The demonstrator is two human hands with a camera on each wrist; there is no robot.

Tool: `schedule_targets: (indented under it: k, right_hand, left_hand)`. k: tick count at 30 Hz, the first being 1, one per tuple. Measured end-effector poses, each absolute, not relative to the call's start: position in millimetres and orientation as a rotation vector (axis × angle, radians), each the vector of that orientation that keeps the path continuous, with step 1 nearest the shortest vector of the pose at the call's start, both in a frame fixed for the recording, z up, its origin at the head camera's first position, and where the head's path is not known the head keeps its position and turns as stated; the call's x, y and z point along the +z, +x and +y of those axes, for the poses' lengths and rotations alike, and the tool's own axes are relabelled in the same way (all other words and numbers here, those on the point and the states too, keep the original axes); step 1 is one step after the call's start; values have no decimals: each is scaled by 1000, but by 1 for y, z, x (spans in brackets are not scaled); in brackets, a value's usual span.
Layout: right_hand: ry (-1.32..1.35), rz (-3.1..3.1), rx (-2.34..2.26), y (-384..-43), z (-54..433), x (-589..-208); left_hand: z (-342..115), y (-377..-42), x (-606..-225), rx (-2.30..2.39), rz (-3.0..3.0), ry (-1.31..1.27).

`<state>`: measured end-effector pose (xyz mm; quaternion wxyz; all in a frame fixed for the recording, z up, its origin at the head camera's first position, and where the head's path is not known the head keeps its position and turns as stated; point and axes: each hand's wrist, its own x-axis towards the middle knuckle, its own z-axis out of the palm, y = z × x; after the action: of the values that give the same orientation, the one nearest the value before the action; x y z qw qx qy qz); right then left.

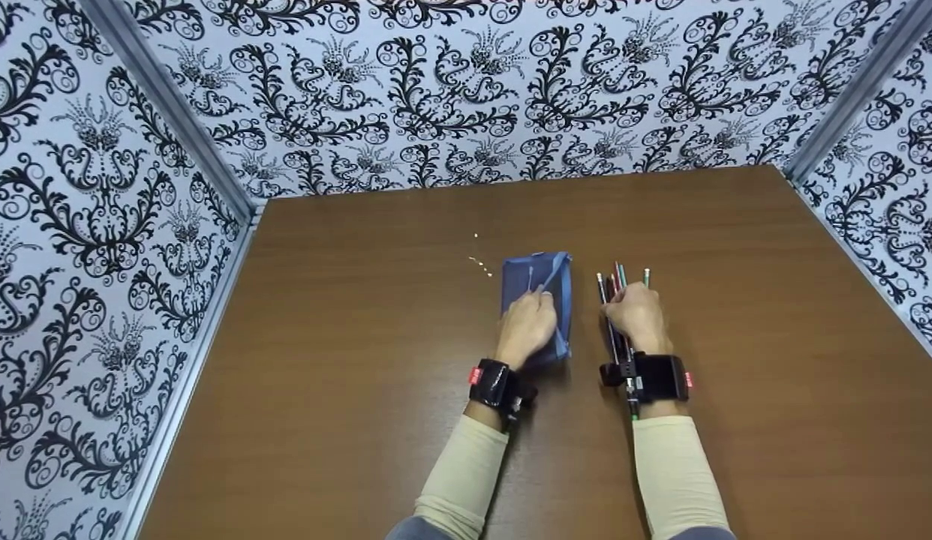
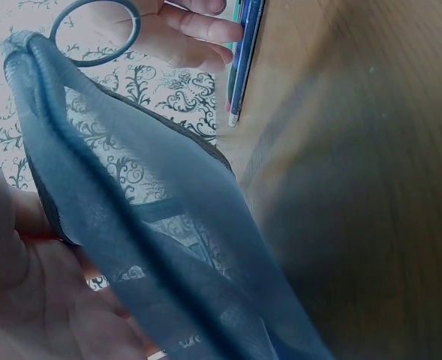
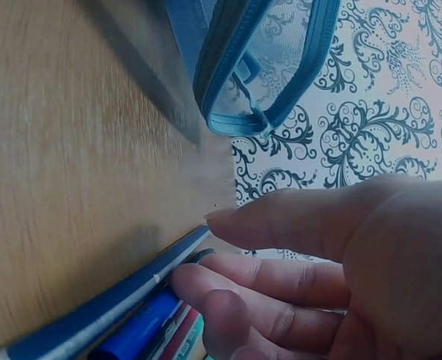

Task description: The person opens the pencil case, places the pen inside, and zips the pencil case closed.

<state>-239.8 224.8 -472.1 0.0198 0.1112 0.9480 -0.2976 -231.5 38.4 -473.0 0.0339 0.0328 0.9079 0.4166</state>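
Observation:
My left hand (image 1: 527,324) grips a blue mesh zip pouch (image 1: 563,300) by its side. In the left wrist view the see-through pouch (image 2: 183,262) gapes along its top, and a blue loop (image 2: 136,34) stands off its end. To the right, my right hand (image 1: 637,313) is over a bundle of pens and pencils (image 1: 613,341) lying lengthwise on the table. In the right wrist view its thumb lies beside the end of a dark blue pencil (image 3: 123,296). The loosely bent fingers (image 3: 281,315) touch the bundle close to a blue marker (image 3: 138,326).
Brown wooden table (image 1: 346,315) lies under both hands. A few small pale specks (image 1: 481,265) are left of the pouch. Patterned walls (image 1: 466,90) rise behind the table and at both sides, with grey metal posts (image 1: 188,112) at the corners.

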Motion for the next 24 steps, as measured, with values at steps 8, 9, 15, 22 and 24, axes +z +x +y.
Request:
schedule_targets:
  k: [8, 9, 15, 22, 24]
  right_hand:
    - [367, 2919, -887, -239, 224, -472]
    - [368, 2916, -882, -239, 224, -472]
    - [366, 2892, -863, -240, 225, -470]
    - [371, 2881, -859, -240, 224, -469]
    - [371, 2880, -849, -240, 223, -469]
  left_hand:
    - [39, -232, -473, 1283, 2811, 130]
    - [39, -232, -473, 1288, 2813, 139]
    - [39, -232, -472, 1317, 2807, 159]
    - [39, -232, -473, 1320, 2790, 142]
    - [39, -232, -473, 1320, 2786, 138]
